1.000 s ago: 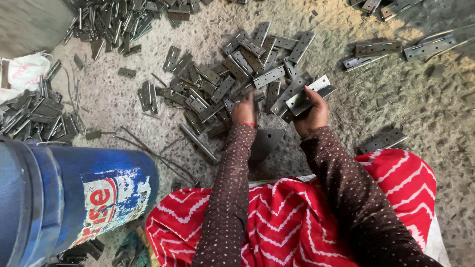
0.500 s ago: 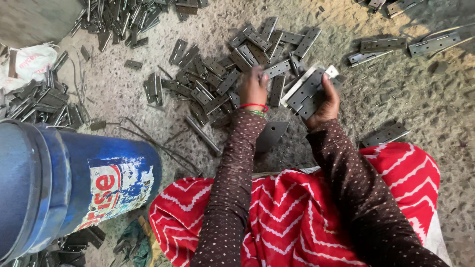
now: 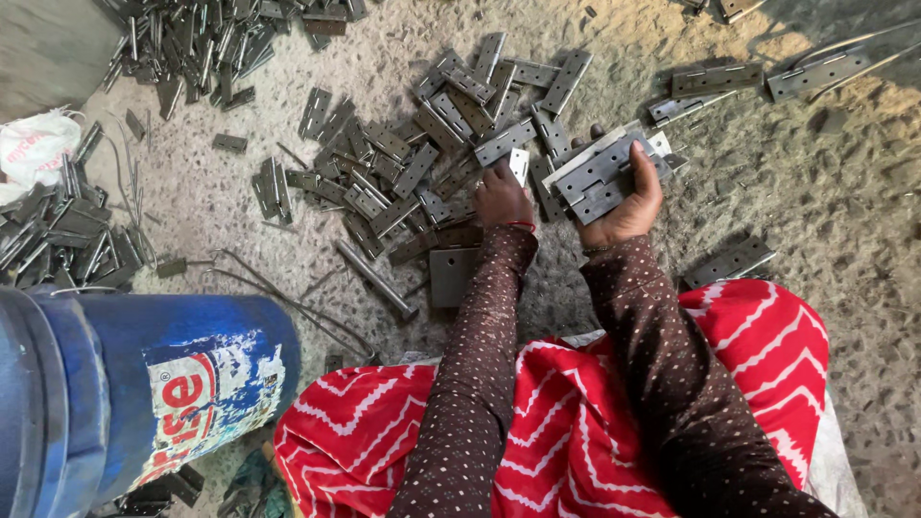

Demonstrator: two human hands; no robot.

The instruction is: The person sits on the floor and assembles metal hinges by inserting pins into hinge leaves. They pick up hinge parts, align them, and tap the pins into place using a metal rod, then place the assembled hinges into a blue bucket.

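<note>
the concrete floor (image 3: 787, 221) carries a blue drum (image 3: 125, 384) at the near left and a loose heap of metal hinges (image 3: 422, 163) ahead of the knees. the right hand (image 3: 628, 197) has its fingers wrapped around a stack of hinges (image 3: 600, 173), long axis slanting up to the right. the left hand (image 3: 501, 197) is nearer the heap, fingers curled down onto a pale hinge (image 3: 519, 163) just beyond them; i cannot tell whether it is gripped.
</note>
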